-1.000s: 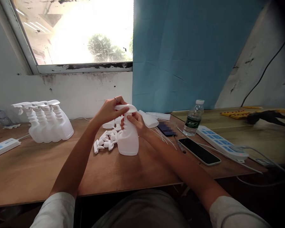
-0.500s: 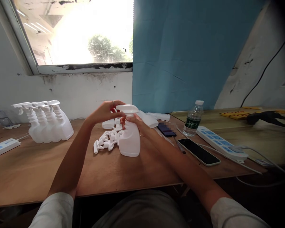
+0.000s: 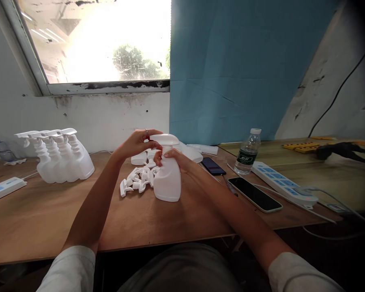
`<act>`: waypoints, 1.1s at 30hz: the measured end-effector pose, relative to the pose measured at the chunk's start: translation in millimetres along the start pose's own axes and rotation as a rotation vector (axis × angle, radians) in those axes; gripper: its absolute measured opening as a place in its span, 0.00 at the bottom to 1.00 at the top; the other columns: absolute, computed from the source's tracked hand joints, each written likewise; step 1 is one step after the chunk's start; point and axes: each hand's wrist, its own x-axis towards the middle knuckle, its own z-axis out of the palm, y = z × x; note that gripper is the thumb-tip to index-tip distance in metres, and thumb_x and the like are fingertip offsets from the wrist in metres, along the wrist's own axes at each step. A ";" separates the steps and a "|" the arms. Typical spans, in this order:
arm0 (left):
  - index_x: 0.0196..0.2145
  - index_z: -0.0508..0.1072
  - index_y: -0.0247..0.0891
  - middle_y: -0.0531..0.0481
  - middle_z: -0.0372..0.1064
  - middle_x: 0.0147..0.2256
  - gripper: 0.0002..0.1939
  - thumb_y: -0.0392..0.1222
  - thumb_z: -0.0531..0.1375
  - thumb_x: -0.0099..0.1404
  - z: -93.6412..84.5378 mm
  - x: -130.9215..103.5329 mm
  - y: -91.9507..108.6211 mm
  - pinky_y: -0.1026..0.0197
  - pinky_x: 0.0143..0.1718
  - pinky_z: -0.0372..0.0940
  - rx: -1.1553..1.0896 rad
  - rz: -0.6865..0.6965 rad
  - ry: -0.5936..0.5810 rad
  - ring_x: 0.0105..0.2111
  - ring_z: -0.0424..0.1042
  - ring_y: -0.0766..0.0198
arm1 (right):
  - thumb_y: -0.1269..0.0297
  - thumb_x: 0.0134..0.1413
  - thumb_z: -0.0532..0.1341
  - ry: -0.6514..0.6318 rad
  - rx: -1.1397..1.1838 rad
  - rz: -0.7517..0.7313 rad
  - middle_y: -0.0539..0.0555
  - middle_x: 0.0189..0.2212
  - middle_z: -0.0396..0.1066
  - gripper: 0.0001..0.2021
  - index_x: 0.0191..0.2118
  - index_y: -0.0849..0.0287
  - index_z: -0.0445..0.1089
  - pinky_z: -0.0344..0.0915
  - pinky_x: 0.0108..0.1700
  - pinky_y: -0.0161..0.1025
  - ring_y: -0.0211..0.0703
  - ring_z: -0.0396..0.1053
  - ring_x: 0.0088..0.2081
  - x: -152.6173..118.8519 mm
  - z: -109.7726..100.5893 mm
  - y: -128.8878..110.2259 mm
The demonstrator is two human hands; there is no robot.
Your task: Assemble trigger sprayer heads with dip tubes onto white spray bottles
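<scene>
A white spray bottle (image 3: 168,184) stands upright on the brown table in front of me. My right hand (image 3: 178,158) is wrapped round its neck, just below the spray head (image 3: 164,139). My left hand (image 3: 141,141) grips the nozzle end of that head between thumb and fingers; a ring is on one finger. Just left of the bottle lies a loose pile of white spray heads (image 3: 138,179). Behind my hands are more white plastic parts (image 3: 139,158) and white bottles (image 3: 191,153), partly hidden.
Several assembled spray bottles (image 3: 63,160) stand in a row at left, near a power strip (image 3: 6,189). To the right are a water bottle (image 3: 246,154), a phone (image 3: 254,194), a darker phone (image 3: 213,166) and a second power strip (image 3: 280,184) with cables.
The spray bottle and both hands have shifted very slightly to the right. Both hands keep their hold, and the spray head's nozzle end shows a little less.
</scene>
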 end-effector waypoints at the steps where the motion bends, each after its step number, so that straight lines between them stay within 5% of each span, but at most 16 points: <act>1: 0.51 0.74 0.35 0.46 0.76 0.34 0.20 0.44 0.63 0.62 0.4 0.8 -2.0 0.61 0.38 0.68 -0.016 0.008 -0.005 0.36 0.74 0.62 | 0.61 0.48 0.58 -0.004 0.000 0.009 0.50 0.25 0.64 0.08 0.29 0.62 0.66 0.58 0.26 0.33 0.35 0.58 0.24 -0.1 0.0 -0.2; 8: 0.51 0.73 0.37 0.45 0.74 0.40 0.22 0.47 0.64 0.61 -1.4 1.9 -5.8 0.61 0.37 0.66 -0.028 -0.012 -0.038 0.35 0.72 0.64 | 0.61 0.49 0.58 0.025 -0.014 0.003 0.49 0.24 0.65 0.07 0.30 0.61 0.66 0.58 0.24 0.33 0.35 0.58 0.23 -0.4 0.3 1.2; 12: 0.55 0.69 0.40 0.43 0.70 0.49 0.29 0.48 0.66 0.58 -9.6 -0.5 -3.3 0.59 0.43 0.66 -0.009 0.007 -0.115 0.43 0.70 0.60 | 0.63 0.51 0.58 0.095 -0.022 -0.026 0.50 0.22 0.67 0.06 0.32 0.61 0.66 0.60 0.28 0.34 0.37 0.61 0.24 -1.6 4.5 1.5; 17: 0.56 0.65 0.39 0.44 0.71 0.44 0.29 0.49 0.65 0.60 -17.2 -4.3 -5.1 0.58 0.42 0.67 -0.054 -0.156 -0.411 0.42 0.72 0.60 | 0.62 0.52 0.58 0.124 -0.076 -0.026 0.51 0.22 0.68 0.08 0.28 0.61 0.66 0.59 0.27 0.35 0.36 0.61 0.23 -4.9 7.3 -0.2; 22: 0.53 0.67 0.43 0.44 0.70 0.50 0.27 0.50 0.66 0.57 4.1 -14.8 -11.0 0.60 0.42 0.68 0.020 -0.290 -0.673 0.47 0.71 0.57 | 0.62 0.50 0.58 0.193 -0.042 -0.054 0.49 0.20 0.67 0.08 0.35 0.61 0.67 0.63 0.31 0.38 0.40 0.64 0.24 -8.8 1.9 -10.1; 25: 0.52 0.68 0.42 0.46 0.72 0.47 0.29 0.52 0.67 0.55 25.7 -26.5 -12.7 0.60 0.42 0.68 0.092 -0.262 -0.562 0.45 0.72 0.57 | 0.59 0.49 0.57 0.257 -0.016 -0.213 0.47 0.19 0.66 0.17 0.45 0.60 0.67 0.65 0.34 0.40 0.42 0.65 0.26 -10.0 -0.9 -25.9; 28: 0.51 0.70 0.42 0.48 0.73 0.44 0.27 0.55 0.65 0.56 35.1 -40.5 -21.1 0.58 0.43 0.68 0.098 -0.244 -0.291 0.41 0.72 0.59 | 0.55 0.50 0.58 0.351 -0.080 -0.321 0.50 0.27 0.72 0.23 0.52 0.59 0.65 0.67 0.38 0.42 0.44 0.68 0.32 -11.0 -3.9 -43.0; 33: 0.50 0.69 0.37 0.46 0.73 0.44 0.31 0.60 0.64 0.54 3.4 -71.2 -70.0 0.57 0.43 0.69 0.235 -0.317 0.192 0.42 0.72 0.56 | 0.55 0.52 0.64 0.453 -0.403 -0.258 0.54 0.48 0.72 0.25 0.56 0.53 0.64 0.67 0.47 0.42 0.43 0.71 0.44 -24.3 -31.7 -46.4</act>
